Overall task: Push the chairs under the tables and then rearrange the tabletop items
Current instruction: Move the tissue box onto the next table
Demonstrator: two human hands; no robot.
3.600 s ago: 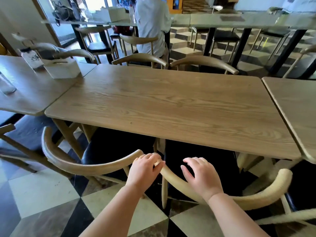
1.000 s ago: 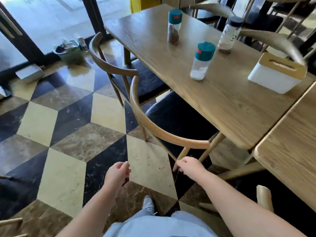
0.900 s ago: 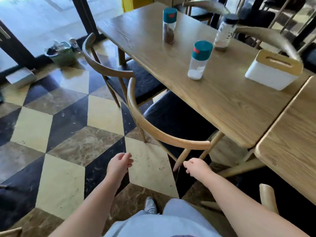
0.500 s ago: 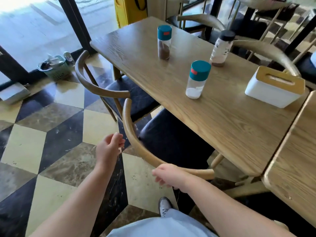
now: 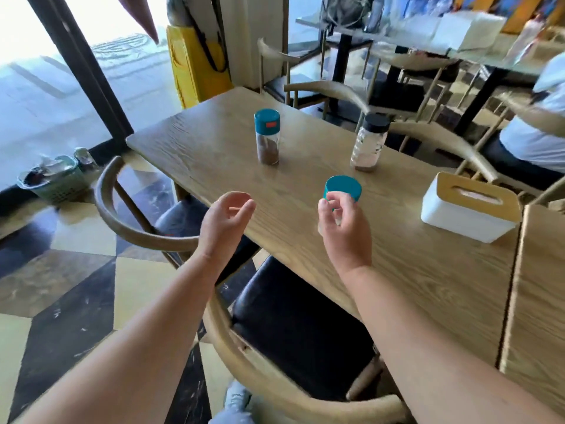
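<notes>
Teal-capped jar (image 5: pixel 342 191) sits clamped in the right hand (image 5: pixel 345 231) grip; left hand (image 5: pixel 223 221) grip hangs apart, empty.

Two chairs (image 5: pixel 293 341) with curved wooden backs and black seats sit pushed partly under the worktop (image 5: pixel 382 258). On it stand a teal-capped jar (image 5: pixel 267 136) of brown powder, a black-capped jar (image 5: pixel 369 142), a white tissue box (image 5: pixel 470 207), and a second teal-capped jar (image 5: pixel 343 187) near the front edge.

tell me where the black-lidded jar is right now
In the head view the black-lidded jar stands upright toward the table's far edge, right of the brown-spice jar and beyond the tissue box.
</notes>
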